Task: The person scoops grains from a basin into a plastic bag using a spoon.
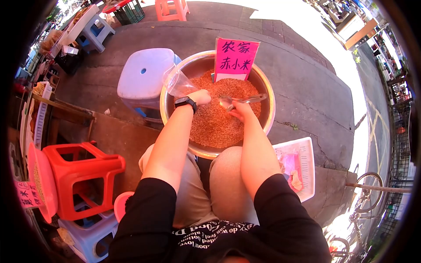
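Observation:
A wide metal basin (272, 106) in front of my knees holds a heap of small reddish grain (215, 127). My left hand (201, 97), with a black watch at the wrist, is closed over the left side of the grain. It grips a clear plastic bag (179, 84) that sticks out towards the basin's left rim; the fingertips are hidden. Over the middle of the heap, my right hand (239, 111) is closed on a metal scoop (253, 98). The scoop's handle points right. A pink handwritten sign (237, 57) stands upright at the basin's far side.
A pale blue stool (144, 72) stands left of the basin. To the right lies a white plastic basket (308, 168) with pink items inside. A red stool (83, 179) and a pink bowl of grain (41, 182) are at the left. A bicycle (366, 197) stands far right.

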Demonstrator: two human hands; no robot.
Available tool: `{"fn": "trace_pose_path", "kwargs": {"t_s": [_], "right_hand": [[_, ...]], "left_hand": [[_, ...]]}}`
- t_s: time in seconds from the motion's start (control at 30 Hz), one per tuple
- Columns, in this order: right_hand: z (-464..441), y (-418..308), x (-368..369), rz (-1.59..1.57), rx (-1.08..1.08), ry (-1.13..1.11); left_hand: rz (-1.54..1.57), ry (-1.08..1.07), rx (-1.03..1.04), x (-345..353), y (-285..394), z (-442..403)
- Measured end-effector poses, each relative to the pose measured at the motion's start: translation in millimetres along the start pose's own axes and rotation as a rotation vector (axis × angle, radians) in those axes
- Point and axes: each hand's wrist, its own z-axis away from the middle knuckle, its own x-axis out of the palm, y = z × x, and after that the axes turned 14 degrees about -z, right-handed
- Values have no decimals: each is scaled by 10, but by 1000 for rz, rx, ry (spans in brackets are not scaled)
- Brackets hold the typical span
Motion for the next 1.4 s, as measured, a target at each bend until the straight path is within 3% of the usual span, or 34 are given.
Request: {"fn": "trace_pose_path", "kwargs": {"t_s": [0.17,0.27,0.37,0.47,0.87,1.27,1.4], "right_hand": [[61,-30,34,13,79,19],[8,9,-17,-14,97,-23],[-2,12,-38,-21,143,-103],[-23,38,-26,-47,162,-77],[136,-9,115,22,144,-29],[-25,100,102,142,150,27],[29,96,127,164,112,34]], "left_hand": [[166,-3,44,26,-54,-31],[-12,8,8,47,-133,-102],[-6,-15,14,108,-200,-161],[-14,-48,-83,87,-137,-47],[17,-97,-144,106,-134,-52],[37,-115,-96,32,-107,114],[197,-51,15,-48,-46,251]]}}
